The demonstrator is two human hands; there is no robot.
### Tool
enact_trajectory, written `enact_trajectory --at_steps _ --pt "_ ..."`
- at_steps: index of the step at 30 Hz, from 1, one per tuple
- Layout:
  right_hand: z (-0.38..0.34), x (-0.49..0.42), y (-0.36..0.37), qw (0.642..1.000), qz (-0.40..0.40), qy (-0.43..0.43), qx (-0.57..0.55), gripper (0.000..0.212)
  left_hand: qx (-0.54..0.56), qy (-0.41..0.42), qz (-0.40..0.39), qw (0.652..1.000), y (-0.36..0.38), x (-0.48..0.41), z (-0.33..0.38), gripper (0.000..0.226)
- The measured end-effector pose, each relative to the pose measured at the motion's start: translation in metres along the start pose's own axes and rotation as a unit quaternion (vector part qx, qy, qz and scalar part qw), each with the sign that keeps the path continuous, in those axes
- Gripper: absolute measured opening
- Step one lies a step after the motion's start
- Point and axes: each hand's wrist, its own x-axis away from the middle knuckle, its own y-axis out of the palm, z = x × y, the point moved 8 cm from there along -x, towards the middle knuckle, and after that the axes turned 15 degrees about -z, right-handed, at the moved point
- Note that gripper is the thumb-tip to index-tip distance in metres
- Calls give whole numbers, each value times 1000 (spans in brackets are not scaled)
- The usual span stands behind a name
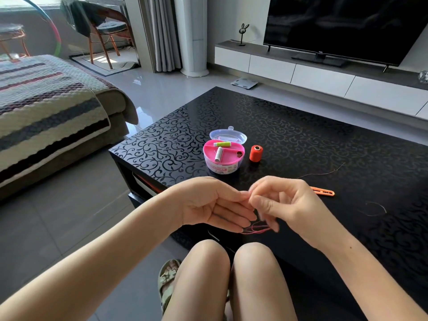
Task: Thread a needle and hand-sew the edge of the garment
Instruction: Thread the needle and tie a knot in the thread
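A big black table (301, 140) with shiny swirls on it fills the middle of the room. A dark TV (347, 24) stands on a long white shelf behind it. A sofa with a stripy cover (46, 100) is off to the left.

The person sits at the near side of the table, with bare knees showing below the hands. Both hands are held up just above the knees, and their fingertips touch.

The left hand (208, 202) has its palm up. Its fingers are straight and pressed close together, and the thumb tip lies on the first fingertip. I cannot tell if it pinches anything there.

The right hand (289, 200) has curled fingers. Its thumb and first finger pinch the pink thread (257, 228) right where the two hands meet. The thread hangs down in loose loops under the right hand's fingers.

A pink sewing box (222, 169) sits open on the table past the hands, with its clear lid (228, 135) tipped back. Small spools lie inside it. An orange spool (256, 153) stands upright just beside the box, on its right. An orange cutter (323, 192) lies flat on the table behind the right hand. A thin dark bit of thread (377, 209) curls on the table farther right.
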Motion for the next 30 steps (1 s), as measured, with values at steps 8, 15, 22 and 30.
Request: enact_trajectory --at_steps 8,15,22,30 --pt "-9 5 -1 991 39 -20 126 11 -47 10 12 999 0 5 4 24" --pt "-13 10 -7 997 57 -38 46 10 -76 44 28 996 -10 8 7 41" --pt "-8 11 -11 992 72 -13 -99 13 -226 197 84 950 -4 21 25 12" --pt "-10 11 -6 985 68 -16 -155 12 -264 219 84 936 15 16 25 11"
